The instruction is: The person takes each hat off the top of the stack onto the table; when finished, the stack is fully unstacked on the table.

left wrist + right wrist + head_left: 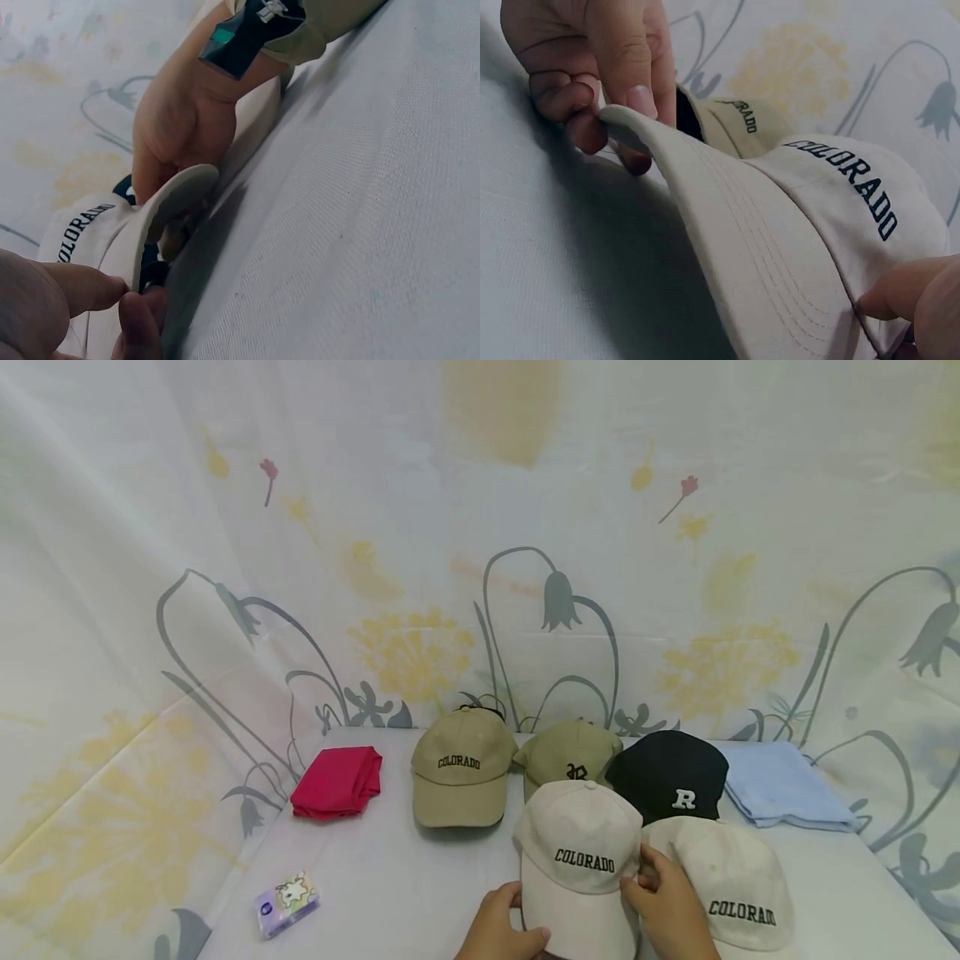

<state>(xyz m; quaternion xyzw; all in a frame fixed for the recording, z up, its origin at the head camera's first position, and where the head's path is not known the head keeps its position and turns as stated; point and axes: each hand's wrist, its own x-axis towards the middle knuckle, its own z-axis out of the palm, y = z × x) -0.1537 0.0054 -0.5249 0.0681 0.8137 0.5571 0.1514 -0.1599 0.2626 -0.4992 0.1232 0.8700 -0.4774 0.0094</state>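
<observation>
Clock centred on the held cap, 12 away from the wearer.

- Cream COLORADO cap [579, 889]: near side of the white-covered desk [390, 885], between both hands. Brim edge hangs clear of the desk; whether the crown's rim touches down, cannot tell.
- Left hand [501, 928], 7 to 8 o'clock: gap closed to the brim's thickness, thumb over the edge, fingers beneath.
- Right hand [671, 906], about 4: narrow grip at the seam of brim and crown, thumb outside; fingertips partly hidden.
- Why so: brim and seam are probably the firmest places to hold; one hand per side likely keeps the cap level and the soft crown undented.
- Brim points to 6, at the wearer; long axis, brim tip to back of crown, runs about 6 to 12. Lettering faces the wearer.
- Around it: second cream cap [716, 864] at 3 to 4; black cap [667, 768] at 1 to 2; green cap [570, 747] at 12, lower part masked; khaki cap [461, 777] at 10 to 11. Fronts face the wearer, presumably for easy reading.
- Folded red cloth [337, 782] at 10, folded blue cloth [783, 783] at 2, small packet [288, 903] at 9: seemingly set aside from the caps.
</observation>
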